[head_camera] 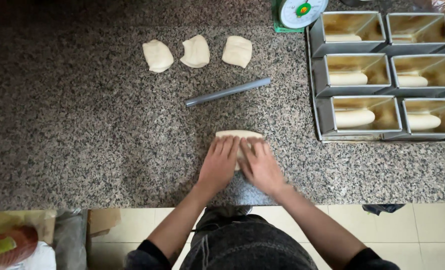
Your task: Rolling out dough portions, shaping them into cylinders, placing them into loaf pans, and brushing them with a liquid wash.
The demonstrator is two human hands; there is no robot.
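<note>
Both hands lie flat, palms down, side by side on a piece of dough [239,135] near the front edge of the speckled granite counter [82,135]. The left hand [219,162] and the right hand [260,165] press on it with fingers together and stretched forward, the index fingers almost touching. They grip nothing; they only bear down on the dough. Only the far edge of that dough shows, a pale, rounded strip just beyond the fingertips; the rest is hidden under the hands.

Behind the hands, a grey rolling pin [228,92] lies at a slant on the counter, well apart from the dough. Further back, three more dough pieces sit in a row: the left piece [157,55], the middle piece [195,51] and the right piece [237,51], each separate from the next.

To the right stand metal loaf tins [321,107] packed together in rows. Several hold a rolled dough log, such as the log [354,118] in the nearest left tin and another log [424,121] beside it. At the back edge, just left of the tins, a green kitchen scale [298,12] with a round white dial is partly in view.

Below the counter, pale floor tiles [422,235] show, and at the lower left some bags [17,242] rest beside the counter.
</note>
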